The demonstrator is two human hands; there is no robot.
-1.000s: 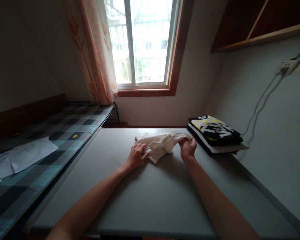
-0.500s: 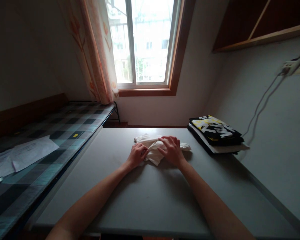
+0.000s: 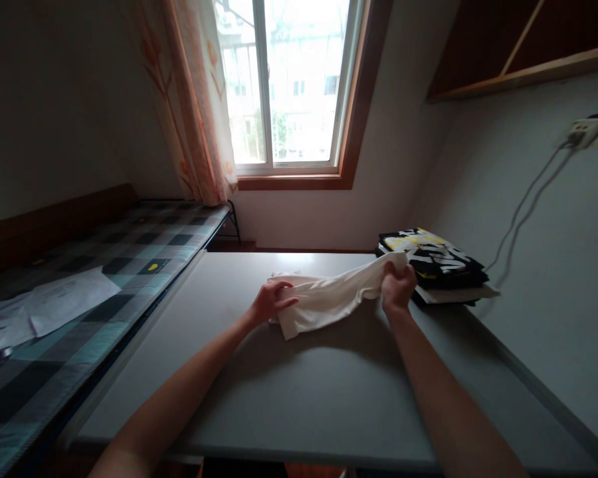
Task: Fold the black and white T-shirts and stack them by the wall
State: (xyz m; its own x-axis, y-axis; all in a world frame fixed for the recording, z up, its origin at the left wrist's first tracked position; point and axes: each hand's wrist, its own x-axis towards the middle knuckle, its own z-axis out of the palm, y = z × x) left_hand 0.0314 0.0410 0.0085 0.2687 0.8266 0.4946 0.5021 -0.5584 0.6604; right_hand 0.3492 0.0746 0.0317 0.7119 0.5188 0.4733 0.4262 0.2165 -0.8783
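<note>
A white cloth garment [image 3: 329, 299] stretches across the grey table; its exact kind cannot be made out. My right hand [image 3: 397, 285] is closed round its right end and holds that end up off the tabletop, beside the folded clothes. At the garment's left end my left hand [image 3: 273, 300] grips the fabric near the table, thumb and fingers on the cloth. Between the hands the cloth slopes upward to the right with long creases. Its lower left corner hangs toward me.
Folded dark, yellow and white clothes [image 3: 433, 259] are stacked at the table's [image 3: 289, 392] right side by the wall. On the left is a bed with a checked cover [image 3: 174, 242], with papers [image 3: 64, 302] on it. A window [image 3: 299, 86] and curtain [image 3: 189, 99] lie beyond.
My right hand has moved right and up, drawing out the white garment's right end, which was bunched on the table. My left hand has shifted slightly left.
</note>
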